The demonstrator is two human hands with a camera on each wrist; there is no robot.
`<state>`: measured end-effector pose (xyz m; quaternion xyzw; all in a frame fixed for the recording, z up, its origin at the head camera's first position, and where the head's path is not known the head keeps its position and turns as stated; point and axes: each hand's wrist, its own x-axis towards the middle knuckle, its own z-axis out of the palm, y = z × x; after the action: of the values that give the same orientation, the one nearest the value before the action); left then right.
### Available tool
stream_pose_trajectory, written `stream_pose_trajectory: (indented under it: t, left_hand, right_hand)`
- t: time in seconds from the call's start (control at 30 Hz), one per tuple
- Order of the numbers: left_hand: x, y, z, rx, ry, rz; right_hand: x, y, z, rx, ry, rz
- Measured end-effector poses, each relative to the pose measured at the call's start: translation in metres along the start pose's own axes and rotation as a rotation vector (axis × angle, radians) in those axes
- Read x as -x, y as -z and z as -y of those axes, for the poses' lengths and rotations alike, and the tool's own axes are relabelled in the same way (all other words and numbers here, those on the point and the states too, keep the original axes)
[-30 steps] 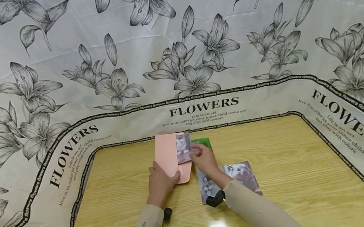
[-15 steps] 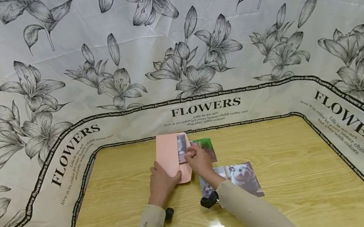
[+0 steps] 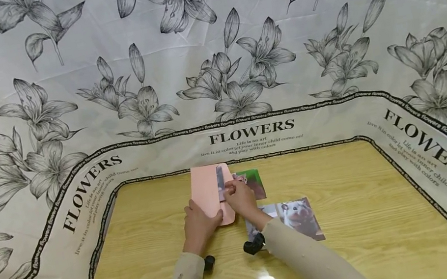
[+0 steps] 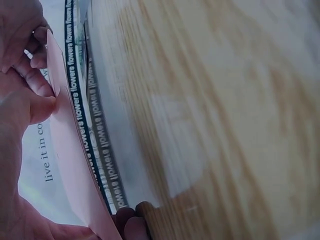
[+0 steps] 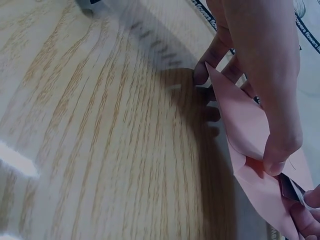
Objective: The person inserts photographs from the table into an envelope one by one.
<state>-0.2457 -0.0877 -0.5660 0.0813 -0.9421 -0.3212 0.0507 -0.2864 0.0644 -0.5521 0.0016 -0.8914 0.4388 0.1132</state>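
Note:
A pink envelope [image 3: 202,188], its flap folded out to the right, is held up above the table by my left hand [image 3: 197,226]. The left thumb presses at the envelope's opening in the right wrist view, while the fingers lie behind it. Partly inside the envelope is a photo card [image 3: 220,182], of which only a narrow strip shows. My right hand [image 3: 241,198] pinches the outer edge of this card between thumb and fingers. Up close, the card's dark edge [image 5: 290,189] sticks out of the opening beside the right fingertips [image 5: 302,220].
Behind the right hand lies a photo card with a green background [image 3: 254,183]. Nearer, partly under the right forearm, are a hamster photo card [image 3: 299,218] and another greyish card beside it. The wood-grain table [image 3: 375,212] is bordered by a flower-printed cloth [image 3: 248,125].
My right hand has moved left toward the envelope, and the photo card has slid deeper into it. More of the green-background card now shows. The left hand keeps its hold on the envelope.

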Motion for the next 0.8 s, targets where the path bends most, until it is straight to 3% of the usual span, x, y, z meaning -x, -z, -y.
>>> stream_pose_trajectory:
  t: [0.37, 0.8]
  left_hand:
    - [0.009, 0.004, 0.004, 0.019, 0.012, -0.009]
    - [0.003, 0.003, -0.002, -0.004, 0.001, -0.008]
  right_hand:
    - [0.005, -0.009, 0.007, 0.040, 0.010, 0.016]
    - [0.003, -0.005, 0.010, 0.050, -0.012, -0.008]
